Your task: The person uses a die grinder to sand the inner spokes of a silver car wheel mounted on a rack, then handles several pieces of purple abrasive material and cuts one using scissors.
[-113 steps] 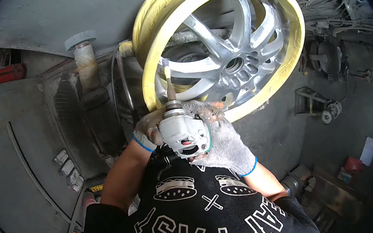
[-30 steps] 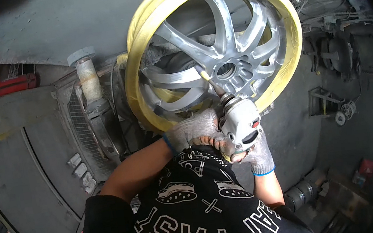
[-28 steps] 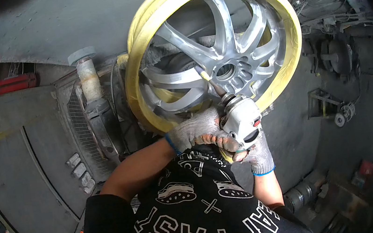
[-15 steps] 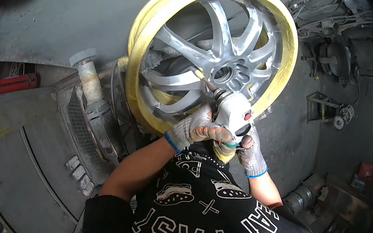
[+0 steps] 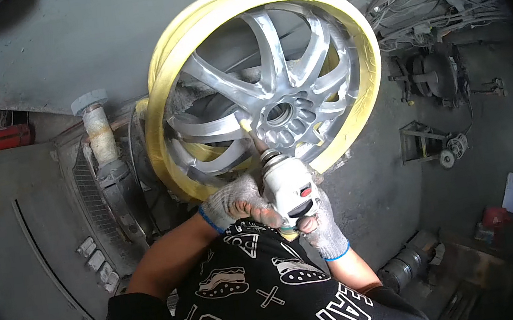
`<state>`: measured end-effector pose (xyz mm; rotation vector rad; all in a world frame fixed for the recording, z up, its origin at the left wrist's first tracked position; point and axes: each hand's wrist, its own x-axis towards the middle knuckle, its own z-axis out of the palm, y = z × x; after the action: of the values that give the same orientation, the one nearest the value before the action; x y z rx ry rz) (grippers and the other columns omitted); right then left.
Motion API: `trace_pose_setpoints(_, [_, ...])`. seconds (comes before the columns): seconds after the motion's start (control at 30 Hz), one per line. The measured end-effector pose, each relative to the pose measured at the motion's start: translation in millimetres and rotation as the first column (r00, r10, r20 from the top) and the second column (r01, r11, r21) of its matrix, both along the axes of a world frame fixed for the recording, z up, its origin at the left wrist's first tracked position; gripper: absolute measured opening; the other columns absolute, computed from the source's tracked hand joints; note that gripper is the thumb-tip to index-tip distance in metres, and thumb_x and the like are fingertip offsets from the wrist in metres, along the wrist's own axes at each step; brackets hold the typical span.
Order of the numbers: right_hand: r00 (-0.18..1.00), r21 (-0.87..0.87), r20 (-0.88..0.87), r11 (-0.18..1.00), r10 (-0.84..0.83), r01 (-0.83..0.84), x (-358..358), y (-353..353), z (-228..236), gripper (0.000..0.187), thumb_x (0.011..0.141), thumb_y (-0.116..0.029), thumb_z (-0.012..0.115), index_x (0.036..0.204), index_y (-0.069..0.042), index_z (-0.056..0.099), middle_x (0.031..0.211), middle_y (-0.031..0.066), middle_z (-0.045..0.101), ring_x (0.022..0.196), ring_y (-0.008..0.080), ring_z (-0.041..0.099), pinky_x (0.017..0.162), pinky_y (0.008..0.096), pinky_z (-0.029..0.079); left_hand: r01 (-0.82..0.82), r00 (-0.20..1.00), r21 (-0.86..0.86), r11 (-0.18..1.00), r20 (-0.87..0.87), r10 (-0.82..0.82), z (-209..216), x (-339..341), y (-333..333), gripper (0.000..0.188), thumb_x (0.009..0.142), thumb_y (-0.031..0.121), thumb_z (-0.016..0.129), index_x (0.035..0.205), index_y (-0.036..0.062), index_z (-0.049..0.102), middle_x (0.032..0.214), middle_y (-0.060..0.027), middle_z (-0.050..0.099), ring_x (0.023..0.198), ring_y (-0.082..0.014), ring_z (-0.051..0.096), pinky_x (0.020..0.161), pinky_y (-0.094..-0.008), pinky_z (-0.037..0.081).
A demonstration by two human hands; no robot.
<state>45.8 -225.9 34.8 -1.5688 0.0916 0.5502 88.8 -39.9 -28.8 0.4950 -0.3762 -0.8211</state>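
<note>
The gloved left hand (image 5: 236, 201) curls round the left side of a white power tool (image 5: 289, 185); the gloved right hand (image 5: 327, 235) closes on its lower right, some fingers hidden. The tool crosses the lower edge of a metal wheel (image 5: 269, 99), its pale tip by the hub; contact is unclear. Yellow covering (image 5: 369, 77) wraps the wheel's rim. A white column (image 5: 100, 138) stands left; right, grey floor (image 5: 368, 171) separates the wheel from a metal frame (image 5: 419, 142).

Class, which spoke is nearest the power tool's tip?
The nearly level spoke pointing left from the centre hole: the yellow tip of the power tool is at its inner end; the other spokes lie farther off.
</note>
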Motion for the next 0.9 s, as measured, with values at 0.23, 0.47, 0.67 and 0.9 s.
trace_pose_setpoints(0.23, [0.996,0.056,-0.069,0.997,0.053,-0.05,1.8,8.3,8.2,0.109,0.061,-0.07,0.079,0.133,0.007,0.051,0.123,0.0138,0.062,0.113,0.0219,0.06,0.098,0.036,0.046,0.044,0.987,0.051,0.998,-0.154,-0.035,-57.2,-26.8,-10.8,0.091,0.06,0.028,0.095,0.132,-0.0004,0.049,0.117,-0.0106,0.061,0.103,-0.0187,0.059,0.088,-0.0341,0.05])
trace_pose_setpoints(0.47, [1.0,-0.078,0.006,0.997,-0.005,0.006,-8.7,-4.0,3.1,0.101,0.063,-0.073,0.078,0.126,0.004,0.057,0.118,0.0128,0.065,0.109,0.0208,0.062,0.095,0.035,0.048,-0.171,0.958,-0.101,0.98,0.215,0.19,-8.9,-1.2,-19.3,0.07,0.079,0.042,0.078,0.125,-0.003,0.052,0.103,-0.0179,0.06,0.086,-0.0232,0.058,0.07,-0.0371,0.051])
trace_pose_setpoints(0.67, [0.995,-0.027,0.029,0.995,0.096,-0.095,-4.6,3.9,-0.5,0.115,0.06,-0.07,0.082,0.138,0.007,0.044,0.133,0.0183,0.055,0.124,0.0246,0.052,0.107,0.0394,0.039,-0.096,0.994,-0.049,0.994,0.049,0.099,2.0,-8.7,10.2,0.086,0.07,0.048,0.084,0.128,-0.0048,0.048,0.099,-0.0212,0.059,0.092,-0.0285,0.059,0.08,-0.0414,0.051])
trace_pose_setpoints(0.9, [0.883,-0.342,0.165,0.865,0.439,-0.367,1.9,2.5,-4.4,0.112,0.063,-0.076,0.073,0.138,0.003,0.047,0.138,0.0216,0.052,0.134,0.0356,0.044,0.113,0.0448,0.029,0.074,0.953,-0.043,0.996,-0.291,-0.083,-12.6,-28.2,25.8,0.081,0.058,0.011,0.089,0.129,-0.0019,0.051,0.105,-0.0142,0.063,0.089,-0.0211,0.061,0.079,-0.0352,0.053])
